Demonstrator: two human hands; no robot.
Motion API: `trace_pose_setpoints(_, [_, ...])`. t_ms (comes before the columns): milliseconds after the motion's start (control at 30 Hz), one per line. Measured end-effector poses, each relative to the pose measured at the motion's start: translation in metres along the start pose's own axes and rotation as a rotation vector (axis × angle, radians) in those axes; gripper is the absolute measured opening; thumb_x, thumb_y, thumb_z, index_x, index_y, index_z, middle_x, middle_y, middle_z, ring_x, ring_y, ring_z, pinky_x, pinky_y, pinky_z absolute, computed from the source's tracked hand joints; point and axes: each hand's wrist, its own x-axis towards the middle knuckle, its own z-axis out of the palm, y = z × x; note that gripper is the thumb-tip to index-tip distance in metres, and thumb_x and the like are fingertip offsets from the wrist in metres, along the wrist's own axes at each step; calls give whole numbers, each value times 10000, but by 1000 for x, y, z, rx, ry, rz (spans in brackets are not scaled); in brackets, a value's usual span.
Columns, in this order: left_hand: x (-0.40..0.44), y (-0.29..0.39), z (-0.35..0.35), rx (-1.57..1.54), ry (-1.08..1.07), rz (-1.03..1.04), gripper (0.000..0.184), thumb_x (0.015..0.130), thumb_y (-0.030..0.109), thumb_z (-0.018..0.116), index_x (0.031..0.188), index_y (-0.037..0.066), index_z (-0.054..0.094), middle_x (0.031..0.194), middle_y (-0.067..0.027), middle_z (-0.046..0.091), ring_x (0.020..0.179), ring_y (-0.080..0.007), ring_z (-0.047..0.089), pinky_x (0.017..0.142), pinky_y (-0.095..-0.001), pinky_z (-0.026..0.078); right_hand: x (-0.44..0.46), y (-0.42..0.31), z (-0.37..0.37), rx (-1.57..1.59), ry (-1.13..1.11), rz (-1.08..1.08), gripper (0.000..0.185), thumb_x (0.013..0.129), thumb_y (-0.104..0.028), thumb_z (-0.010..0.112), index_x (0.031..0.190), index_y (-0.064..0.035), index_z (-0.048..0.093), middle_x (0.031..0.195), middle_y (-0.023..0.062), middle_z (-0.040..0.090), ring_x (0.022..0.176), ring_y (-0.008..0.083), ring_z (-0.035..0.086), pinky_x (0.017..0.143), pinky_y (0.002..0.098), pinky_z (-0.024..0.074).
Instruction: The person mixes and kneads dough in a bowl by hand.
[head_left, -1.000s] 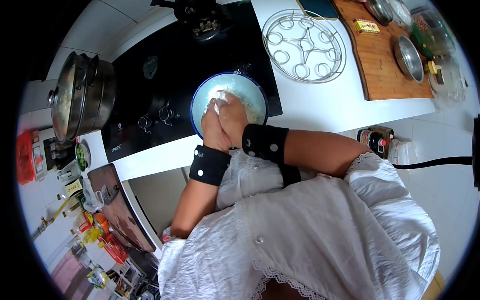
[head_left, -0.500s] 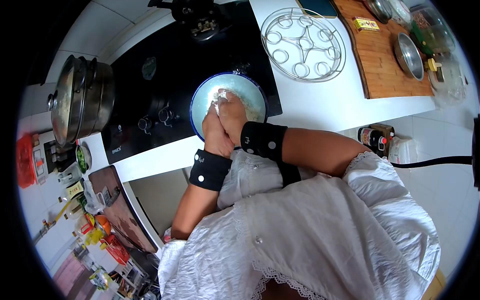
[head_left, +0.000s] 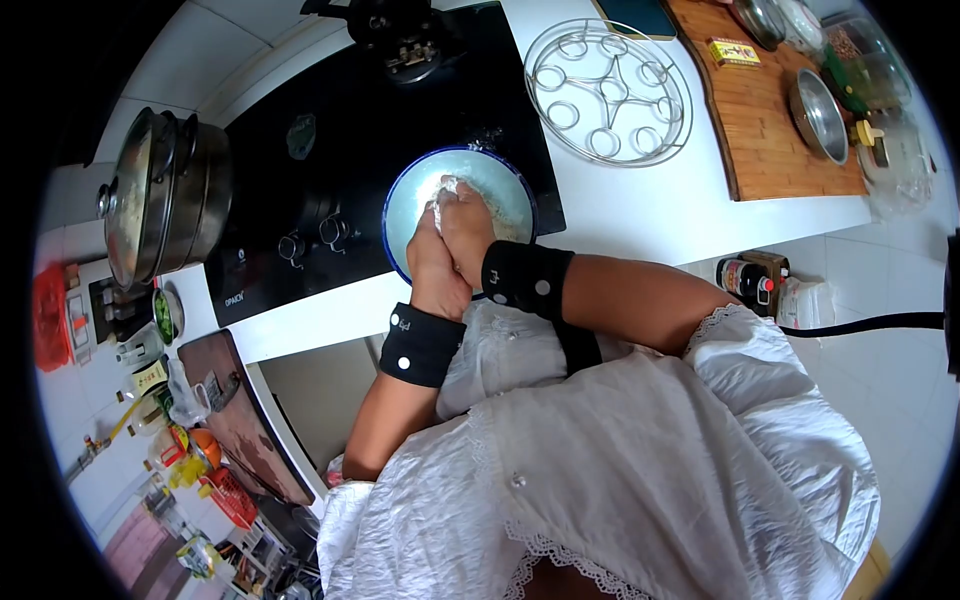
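Note:
A pale enamel bowl with a blue rim (head_left: 397,193) stands at the front edge of the black stovetop. Both hands are inside it, pressed side by side. My left hand (head_left: 432,268) is closed, fingers curled against white, floury dough (head_left: 441,192). Over the same dough, my right hand (head_left: 468,226) is closed too, its fingers bent and dusted white. Most of the dough and the fingertips are hidden behind the hands. Loose flour (head_left: 508,205) lies on the bowl's right side. Black bands wrap both wrists.
The stovetop (head_left: 370,120) has knobs left of the bowl and a burner at the back. A lidded steel steamer pot (head_left: 190,200) stands left. A round wire rack (head_left: 610,90) lies right, beside a wooden board (head_left: 760,130) with a metal bowl (head_left: 818,115).
Both hands stay in the bowl on the dough, with only a slight shift of the fingers. The whole view has moved a few pixels; nothing else differs.

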Motion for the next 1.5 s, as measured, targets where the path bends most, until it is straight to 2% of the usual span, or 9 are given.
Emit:
trace_pose_setpoints(100, [17, 8, -18, 11, -132, -60, 334, 878, 315, 399, 1031, 35, 497, 915, -94, 560, 821, -202, 535, 725, -290, 443, -26, -20, -3, -18, -99, 87, 343, 853, -162, 376, 1115, 40, 464, 1080, 211, 518, 1000, 300, 500, 882, 316, 372])
trace_pose_setpoints(167, [51, 2, -55, 576, -339, 431, 338, 870, 321, 420, 1044, 43, 501, 938, -97, 568, 855, -214, 547, 761, -302, 444, -35, -11, -1, -109, -110, 8, 357, 869, -186, 360, 1143, 23, 452, 1106, 191, 511, 1001, 272, 504, 883, 289, 364])
trace_pose_setpoints(600, [12, 6, -16, -25, -126, -106, 337, 870, 320, 423, 1040, 38, 497, 934, -98, 560, 858, -212, 536, 747, -305, 447, -17, -6, 0, -149, -21, -33, 343, 810, -165, 428, 1060, 54, 510, 1034, 256, 526, 978, 376, 506, 866, 371, 390])
trace_pose_setpoints(733, [58, 3, -54, 83, -409, 54, 335, 875, 345, 388, 988, 54, 509, 867, -79, 543, 803, -194, 522, 729, -291, 433, -30, 1, 10, -136, -15, -141, 354, 809, -172, 418, 1067, 53, 505, 1043, 262, 522, 982, 387, 494, 876, 376, 380])
trace_pose_setpoints(833, [37, 1, -46, 945, -392, 794, 338, 855, 331, 435, 1011, 41, 509, 1008, -93, 554, 922, -213, 532, 797, -315, 434, -23, 1, 3, -253, -77, -84, 362, 853, -204, 385, 1117, 27, 473, 1085, 213, 514, 1020, 319, 482, 894, 321, 357])
trace_pose_setpoints(900, [5, 10, -13, -41, -87, -69, 335, 863, 311, 422, 1051, 46, 505, 1032, -89, 549, 934, -215, 528, 816, -320, 429, -8, 8, -1, -233, -108, -68, 367, 870, -218, 373, 1143, 15, 454, 1089, 194, 516, 1033, 286, 480, 895, 294, 353])
trace_pose_setpoints(1133, [-5, 9, 0, -7, -5, -54, 324, 877, 301, 392, 1058, 60, 512, 1019, -86, 560, 912, -230, 536, 819, -330, 426, 1, 17, 5, -108, -26, -41, 344, 843, -195, 389, 1071, 34, 507, 1069, 238, 518, 1011, 360, 479, 891, 367, 361])
trace_pose_setpoints(1300, [62, 2, -61, -141, -542, -87, 342, 865, 376, 414, 998, 81, 525, 935, -70, 568, 874, -203, 529, 762, -306, 434, -23, 4, 2, -190, -95, -83, 358, 852, -201, 390, 1118, 20, 485, 1093, 221, 517, 1035, 310, 488, 903, 311, 350])
trace_pose_setpoints(1500, [5, -5, -11, -61, -80, 1, 363, 864, 360, 415, 1067, 71, 494, 996, -77, 556, 909, -211, 526, 798, -307, 425, 0, 3, -1, -158, -49, -38, 324, 825, -175, 402, 1034, 41, 522, 1068, 251, 508, 989, 381, 474, 881, 397, 367])
